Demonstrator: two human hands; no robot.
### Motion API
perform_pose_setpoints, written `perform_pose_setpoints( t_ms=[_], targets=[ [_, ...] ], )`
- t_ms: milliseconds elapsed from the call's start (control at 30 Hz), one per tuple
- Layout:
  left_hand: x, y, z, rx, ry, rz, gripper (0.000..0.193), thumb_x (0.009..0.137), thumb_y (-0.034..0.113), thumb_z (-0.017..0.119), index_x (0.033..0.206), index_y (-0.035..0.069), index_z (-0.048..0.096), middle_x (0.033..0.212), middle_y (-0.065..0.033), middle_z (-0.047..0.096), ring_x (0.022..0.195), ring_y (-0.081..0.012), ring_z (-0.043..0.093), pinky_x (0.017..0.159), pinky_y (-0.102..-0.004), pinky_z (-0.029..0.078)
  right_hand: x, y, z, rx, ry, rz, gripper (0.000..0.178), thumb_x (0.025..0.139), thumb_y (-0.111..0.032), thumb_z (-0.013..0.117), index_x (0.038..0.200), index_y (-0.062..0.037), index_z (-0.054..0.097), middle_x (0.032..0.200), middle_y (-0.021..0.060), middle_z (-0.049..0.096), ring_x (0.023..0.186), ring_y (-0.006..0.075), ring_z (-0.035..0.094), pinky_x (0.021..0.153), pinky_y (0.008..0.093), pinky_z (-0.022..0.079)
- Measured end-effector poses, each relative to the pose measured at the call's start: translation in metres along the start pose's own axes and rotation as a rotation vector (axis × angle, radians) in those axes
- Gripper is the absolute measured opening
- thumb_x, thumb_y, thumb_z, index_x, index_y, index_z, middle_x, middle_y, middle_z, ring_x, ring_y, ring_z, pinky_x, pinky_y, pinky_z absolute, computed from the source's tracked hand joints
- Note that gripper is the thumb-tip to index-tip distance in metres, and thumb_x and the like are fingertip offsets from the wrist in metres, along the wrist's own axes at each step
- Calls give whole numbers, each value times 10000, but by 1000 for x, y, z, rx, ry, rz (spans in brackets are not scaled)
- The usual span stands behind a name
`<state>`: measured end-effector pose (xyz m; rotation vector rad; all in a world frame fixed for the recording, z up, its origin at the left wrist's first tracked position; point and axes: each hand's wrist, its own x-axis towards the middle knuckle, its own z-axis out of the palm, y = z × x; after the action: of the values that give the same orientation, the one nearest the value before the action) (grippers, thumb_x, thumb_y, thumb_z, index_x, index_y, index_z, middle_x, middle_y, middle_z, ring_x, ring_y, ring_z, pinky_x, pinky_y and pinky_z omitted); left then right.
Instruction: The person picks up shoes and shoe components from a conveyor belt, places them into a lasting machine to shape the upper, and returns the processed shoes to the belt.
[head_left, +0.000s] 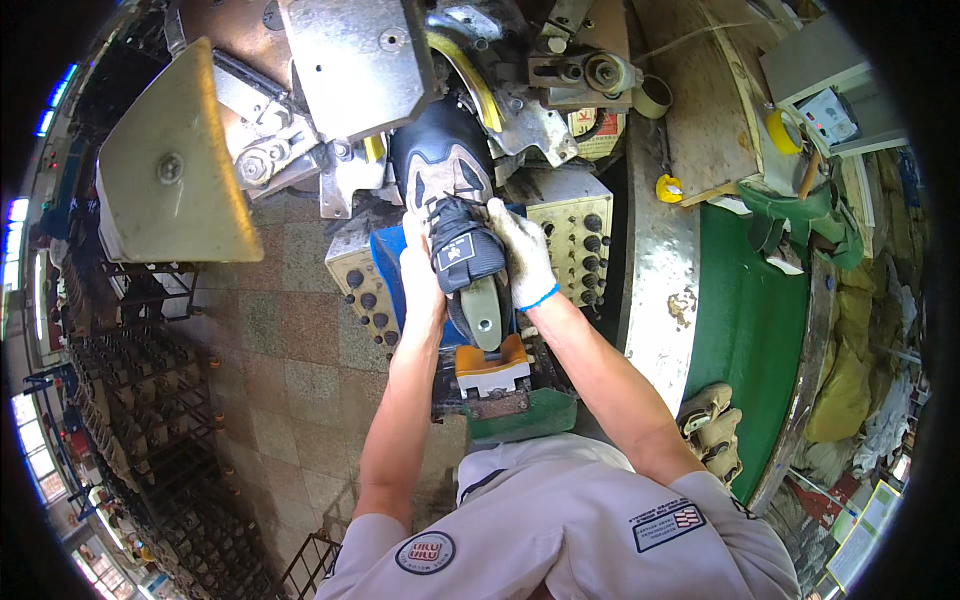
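A dark shoe upper [468,248] with a black tongue and grey overlays sits on a grey-green shoe last [484,315], its toe end up in the metal jaws of a machine [365,75]. My left hand [421,265] is wrapped along its left side, most fingers hidden beneath it. On the opposite side my right hand [523,255], in a white glove with a blue cuff, grips the upper, thumb on top. Just below the heel end is an orange-brown curved pad [495,362] on a metal block.
Panels with black knobs [571,240] flank the shoe. A pale shield [175,165] juts out at upper left. To the right are a green conveyor belt [745,300] with beige shoes [712,430] and a yellow tape roll [784,131]. Racks [150,410] stand at left.
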<state>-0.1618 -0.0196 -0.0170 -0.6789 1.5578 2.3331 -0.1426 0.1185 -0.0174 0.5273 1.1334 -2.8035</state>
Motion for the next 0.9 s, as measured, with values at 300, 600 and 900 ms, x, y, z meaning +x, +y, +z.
perform_pose_setpoints(
  t_ms=[300, 600, 900],
  targets=[
    [10, -7, -14, 79, -144, 79, 524, 1065, 551, 413, 1052, 91, 663, 882, 17, 676, 761, -99, 638, 702, -255, 531, -1, 5, 3, -25, -10, -25, 392, 1006, -379, 640, 1159, -23, 705, 1074, 34, 711, 938, 105, 651, 830, 269, 521],
    [18, -22, -17, 198, -62, 228, 516, 1087, 506, 391, 1025, 79, 675, 835, 31, 657, 705, -78, 608, 653, -235, 502, 4, 5, 4, -60, -1, -55, 363, 1018, -345, 625, 1124, -12, 723, 996, 24, 719, 855, 86, 651, 758, 250, 522],
    [21, -35, -13, 318, -67, 501, 472, 1114, 419, 371, 1002, 62, 659, 775, 54, 620, 645, -46, 555, 602, -220, 479, 17, 5, -11, -182, 35, -84, 336, 1020, -308, 618, 1062, 7, 729, 969, 35, 720, 821, 89, 632, 746, 259, 510]
  ],
)
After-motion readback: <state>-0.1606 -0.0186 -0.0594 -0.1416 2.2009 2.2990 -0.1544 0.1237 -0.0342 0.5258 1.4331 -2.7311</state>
